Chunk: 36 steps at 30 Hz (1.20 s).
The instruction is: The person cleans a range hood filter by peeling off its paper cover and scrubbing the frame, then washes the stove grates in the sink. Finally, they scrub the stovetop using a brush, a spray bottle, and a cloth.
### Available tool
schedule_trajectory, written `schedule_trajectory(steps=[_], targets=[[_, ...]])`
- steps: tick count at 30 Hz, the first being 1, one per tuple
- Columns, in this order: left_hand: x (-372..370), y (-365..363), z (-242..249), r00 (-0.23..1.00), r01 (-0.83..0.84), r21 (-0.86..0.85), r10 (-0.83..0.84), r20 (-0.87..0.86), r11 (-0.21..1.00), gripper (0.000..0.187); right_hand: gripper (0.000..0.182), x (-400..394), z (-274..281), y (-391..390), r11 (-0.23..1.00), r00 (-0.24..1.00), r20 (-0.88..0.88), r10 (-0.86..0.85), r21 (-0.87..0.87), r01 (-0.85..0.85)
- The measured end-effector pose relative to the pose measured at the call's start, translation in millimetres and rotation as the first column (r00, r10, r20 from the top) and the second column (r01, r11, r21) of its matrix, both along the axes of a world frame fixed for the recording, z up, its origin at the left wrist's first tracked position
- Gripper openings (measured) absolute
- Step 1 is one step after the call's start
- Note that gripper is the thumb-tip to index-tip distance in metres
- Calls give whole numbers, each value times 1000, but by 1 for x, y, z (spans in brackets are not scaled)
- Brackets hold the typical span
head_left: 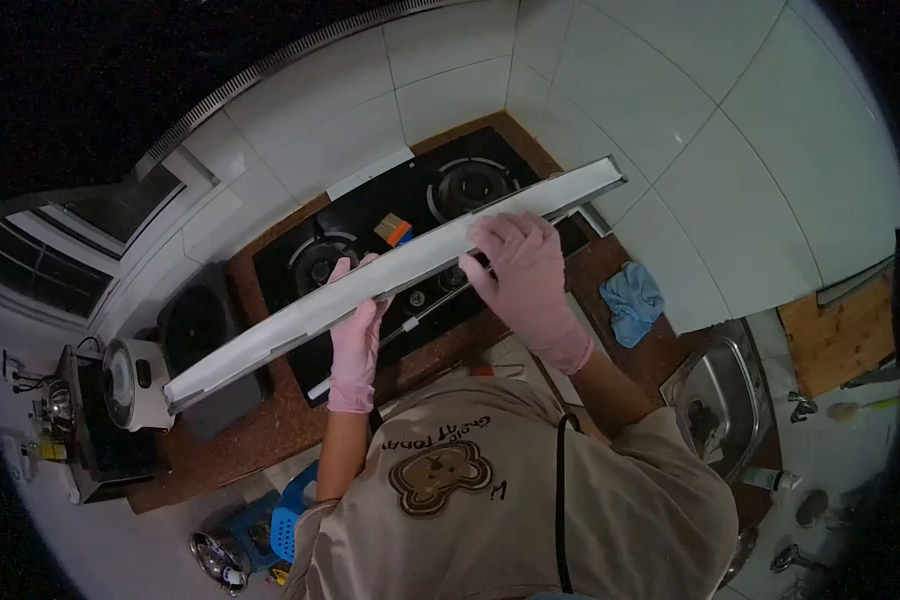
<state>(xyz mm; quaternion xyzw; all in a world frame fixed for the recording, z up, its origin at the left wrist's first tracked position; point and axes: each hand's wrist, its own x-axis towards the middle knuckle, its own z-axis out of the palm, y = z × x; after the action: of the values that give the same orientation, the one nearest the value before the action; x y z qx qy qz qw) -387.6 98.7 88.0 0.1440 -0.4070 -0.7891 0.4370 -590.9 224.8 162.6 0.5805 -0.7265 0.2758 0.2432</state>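
A long, narrow white panel [390, 275] with thin metal edges slants across the view above the cooktop. My left hand [354, 335], in a pink rubber glove, grips it from below, with fingertips showing at its far edge. My right hand [523, 275], gloved the same way, has its fingers bent over the panel's right half and its thumb at the near edge. Beneath the panel lies a black two-burner gas cooktop [295, 275], partly hidden. A brush [394, 230] with an orange and blue handle rests on the cooktop between the burners.
A blue cloth [632, 303] lies on the brown counter to the right, near a steel sink [742, 400]. On the left stand a white rice cooker [138, 385] and a dark bin-like tray [195, 320]. Tiled walls [660, 130] close off the back and right. A wooden board [840, 340] is at far right.
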Motion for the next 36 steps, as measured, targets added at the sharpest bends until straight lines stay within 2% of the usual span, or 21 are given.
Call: schedule_trajectory(steps=[4, 5, 6, 8, 9, 13, 15, 16, 18, 19, 21, 25, 27, 28, 30, 36], targets=[[-1, -3, -4, 1000, -6, 7, 6, -17, 1000, 68, 14, -47, 14, 9, 995, 998, -23, -52, -85, 50], [0, -2, -4, 1000, -11, 17, 11, -7, 1000, 67, 12, -70, 19, 9, 994, 981, 171, 96, 35, -103], [0, -2, -4, 1000, -14, 19, 14, -2, 1000, 67, 12, -78, 27, 10, 994, 979, 177, 98, 36, -106], [-1, -2, -5, 999, -37, -27, 38, 23, 999, 71, 11, -87, 42, 12, 948, 975, -95, 199, 272, -167], [0, -2, -6, 999, -38, -26, 39, 31, 999, 71, 13, -97, 32, 7, 902, 948, 20, 319, 301, -310], [-1, -1, -7, 1000, -16, -17, 16, 17, 1000, 71, 18, -100, 28, 0, 872, 954, -32, 299, 417, -259], [-1, 0, -7, 1000, -13, -8, 13, 12, 1000, 71, 18, -105, 27, -7, 762, 951, 3, 308, 599, -249], [-1, -1, -8, 1000, -9, 4, 9, 12, 1000, 71, 18, -106, 28, -9, 758, 949, 3, 314, 601, -253], [0, 0, -10, 1000, -12, 21, 11, 13, 1000, 71, 13, -109, 29, -10, 741, 934, 125, 336, 576, -344], [1, -1, -11, 1000, -7, 15, 7, 5, 1000, 70, 13, -112, 27, -11, 738, 932, 126, 340, 579, -347], [2, -1, -12, 1000, -8, 12, 8, -2, 1000, 70, 9, -121, 18, -11, 744, 876, 291, 385, 463, -481], [3, 0, -11, 1000, -18, 32, 18, 12, 999, 68, 11, -129, 12, -7, 762, 820, 395, 414, 342, -550], [3, 0, -11, 1000, -23, 34, 23, 19, 999, 67, 12, -121, 19, 0, 869, 817, 379, 435, 63, -492], [3, -1, -11, 1000, -21, 31, 20, 21, 999, 68, 12, -119, 27, 1, 868, 817, 379, 435, 65, -493], [3, 0, -11, 1000, -17, 31, 16, 24, 999, 68, 13, -111, 41, 1, 936, 937, 77, 341, -119, -331], [2, 2, -4, 1000, -7, 69, 6, 10, 998, 68, 16, -113, 10, 4, 948, 945, -77, 317, -2, -318]])
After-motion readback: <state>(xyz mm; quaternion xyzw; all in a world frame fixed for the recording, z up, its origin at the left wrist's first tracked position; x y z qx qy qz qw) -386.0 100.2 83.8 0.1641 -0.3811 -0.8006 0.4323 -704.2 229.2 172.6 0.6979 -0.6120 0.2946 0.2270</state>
